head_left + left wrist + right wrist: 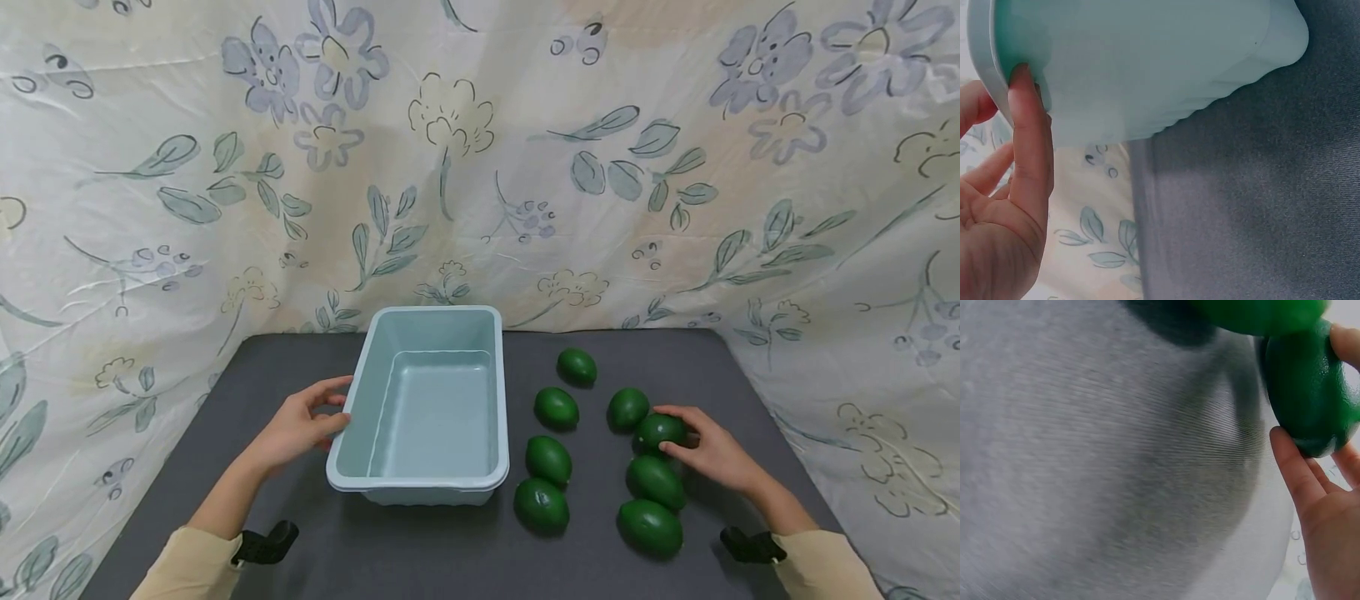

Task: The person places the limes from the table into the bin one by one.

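Note:
A pale blue plastic basin stands left of the middle of the dark tabletop. My left hand holds its left rim, with thumb and fingers at the edge. In the left wrist view, one finger of that hand lies against the basin's outer wall just below the rim. To the right, my right hand grips a dark green avocado between thumb and fingers. The right wrist view shows this glossy, pebbled avocado with fingertips around its end, partly cut off by the frame.
Several more avocados sit in two rough columns right of the basin, among them a near one, a far one and one at the right column's front. A floral cloth hangs behind and beside the dark tabletop.

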Motion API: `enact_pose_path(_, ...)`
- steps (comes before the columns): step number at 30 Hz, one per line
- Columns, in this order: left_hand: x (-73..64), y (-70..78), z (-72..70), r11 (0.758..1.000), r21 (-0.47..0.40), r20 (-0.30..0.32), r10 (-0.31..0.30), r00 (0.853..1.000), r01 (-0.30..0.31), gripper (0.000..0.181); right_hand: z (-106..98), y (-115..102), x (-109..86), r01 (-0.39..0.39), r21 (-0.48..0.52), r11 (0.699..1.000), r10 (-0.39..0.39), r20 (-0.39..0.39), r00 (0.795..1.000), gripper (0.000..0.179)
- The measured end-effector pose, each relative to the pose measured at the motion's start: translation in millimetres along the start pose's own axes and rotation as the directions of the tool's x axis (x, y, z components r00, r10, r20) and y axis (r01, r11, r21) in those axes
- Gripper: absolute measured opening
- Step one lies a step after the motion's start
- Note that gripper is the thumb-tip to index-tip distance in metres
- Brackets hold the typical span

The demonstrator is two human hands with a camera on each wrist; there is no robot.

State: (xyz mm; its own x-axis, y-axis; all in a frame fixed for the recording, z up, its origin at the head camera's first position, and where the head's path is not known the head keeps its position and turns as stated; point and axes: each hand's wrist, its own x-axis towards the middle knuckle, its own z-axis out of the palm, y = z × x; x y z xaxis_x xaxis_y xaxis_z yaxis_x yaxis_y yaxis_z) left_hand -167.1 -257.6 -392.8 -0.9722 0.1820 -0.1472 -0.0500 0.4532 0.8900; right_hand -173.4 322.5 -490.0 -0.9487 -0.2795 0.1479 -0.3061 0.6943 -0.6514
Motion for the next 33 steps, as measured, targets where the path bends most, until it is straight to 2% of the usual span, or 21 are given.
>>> enact_pose_path(5, 0.4, -0.6, -0.7, 1.0, 0.0, -0.002, -0.004, 1.0, 0.004, 0.062, -9, -15, 4.3, 0.003, -0.001, 1.0, -0.003, 0.007, 1.0, 0.054)
enact_pose_path(15, 1.9, -1.5, -0.4, 1.0, 0.008, -0.004, -0.008, 1.0, 0.008, 0.061, -14, -24, 19.3, 0.035, 0.012, 0.999, -0.035, 0.025, 0.999, 0.054)
enact_pose_path(25, 2.9, -0.3, -0.1, 1.0, 0.01, -0.007, -0.017, 1.0, 0.017, 0.061, -23, -43, 41.9, 0.023, 0.011, 1.0, -0.023, 0.006, 1.0, 0.055)
enact_pose_path(33, 3.5, -1.6, 1.0, 1.0, 0.015, -0.018, -0.018, 1.0, 0.018, 0.061, -21, -58, 56.6, 0.004, -0.012, 1.0, -0.004, 0.005, 1.0, 0.058)
